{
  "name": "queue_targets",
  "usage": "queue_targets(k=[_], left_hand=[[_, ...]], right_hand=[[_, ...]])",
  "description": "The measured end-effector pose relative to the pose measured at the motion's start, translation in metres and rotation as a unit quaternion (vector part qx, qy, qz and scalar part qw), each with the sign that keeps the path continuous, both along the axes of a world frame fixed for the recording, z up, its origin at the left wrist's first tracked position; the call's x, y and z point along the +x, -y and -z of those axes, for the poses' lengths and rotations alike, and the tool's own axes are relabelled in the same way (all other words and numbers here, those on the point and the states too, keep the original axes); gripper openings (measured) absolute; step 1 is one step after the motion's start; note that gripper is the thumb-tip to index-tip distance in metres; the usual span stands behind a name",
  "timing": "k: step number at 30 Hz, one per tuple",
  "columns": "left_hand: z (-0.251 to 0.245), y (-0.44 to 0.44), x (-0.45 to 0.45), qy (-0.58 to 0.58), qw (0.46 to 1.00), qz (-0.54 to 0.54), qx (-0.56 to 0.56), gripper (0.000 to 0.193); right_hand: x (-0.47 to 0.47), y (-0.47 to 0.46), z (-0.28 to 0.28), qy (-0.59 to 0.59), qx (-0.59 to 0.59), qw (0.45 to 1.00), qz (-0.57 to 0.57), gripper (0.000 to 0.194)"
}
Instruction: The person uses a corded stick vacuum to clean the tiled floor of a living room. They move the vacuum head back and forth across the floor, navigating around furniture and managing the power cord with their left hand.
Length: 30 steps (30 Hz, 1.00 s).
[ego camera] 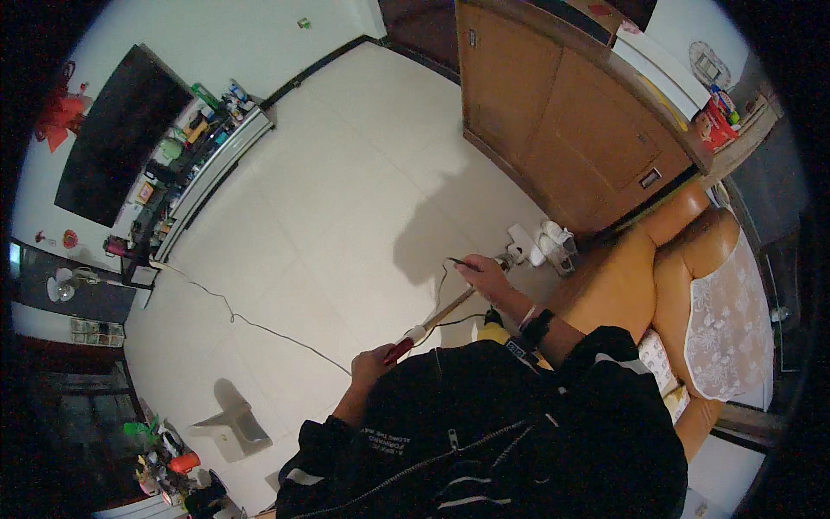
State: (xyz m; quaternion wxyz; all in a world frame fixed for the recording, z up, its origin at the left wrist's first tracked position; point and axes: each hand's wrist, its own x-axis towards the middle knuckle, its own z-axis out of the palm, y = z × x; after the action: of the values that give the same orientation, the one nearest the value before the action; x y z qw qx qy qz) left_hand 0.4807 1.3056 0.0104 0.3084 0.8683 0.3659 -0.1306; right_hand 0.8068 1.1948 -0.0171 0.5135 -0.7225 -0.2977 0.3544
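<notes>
My left hand (371,364) is wrapped around the red grip (397,351) of a long-handled tool with a white collar. Its tan shaft (450,308) slants away toward a white head (515,253) near the sofa; what kind of tool it is, I cannot tell. In my right hand (485,277), above the shaft, is a thin black piece (462,263), and a thin cord (442,285) loops down from its tip. A yellow object (494,331) with a black cable shows beside my dark jacket, mostly hidden.
A cord (279,337) trails across the tiled floor to the TV cabinet (217,178). White shoes (556,243) stand by a brown wooden cabinet (557,123). An orange leather sofa (622,279) is close on my right. A dustpan-like scoop (237,436) sits at lower left.
</notes>
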Motion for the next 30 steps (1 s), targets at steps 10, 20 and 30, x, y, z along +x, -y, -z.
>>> queue_targets(k=[10,20,30], left_hand=[[-0.043,-0.016,0.013,0.005,0.998,-0.069,-0.012,0.03],[0.001,0.012,0.058,0.046,0.983,-0.148,-0.098,0.036],[0.028,0.039,0.146,-0.007,0.993,-0.11,-0.047,0.032]], right_hand=[[0.079,-0.001,-0.012,-0.116,-0.007,0.993,-0.011,0.025],[0.093,-0.02,0.025,0.027,-0.01,0.991,-0.13,0.021],[0.123,0.007,0.088,0.076,-0.111,0.986,-0.101,0.029]])
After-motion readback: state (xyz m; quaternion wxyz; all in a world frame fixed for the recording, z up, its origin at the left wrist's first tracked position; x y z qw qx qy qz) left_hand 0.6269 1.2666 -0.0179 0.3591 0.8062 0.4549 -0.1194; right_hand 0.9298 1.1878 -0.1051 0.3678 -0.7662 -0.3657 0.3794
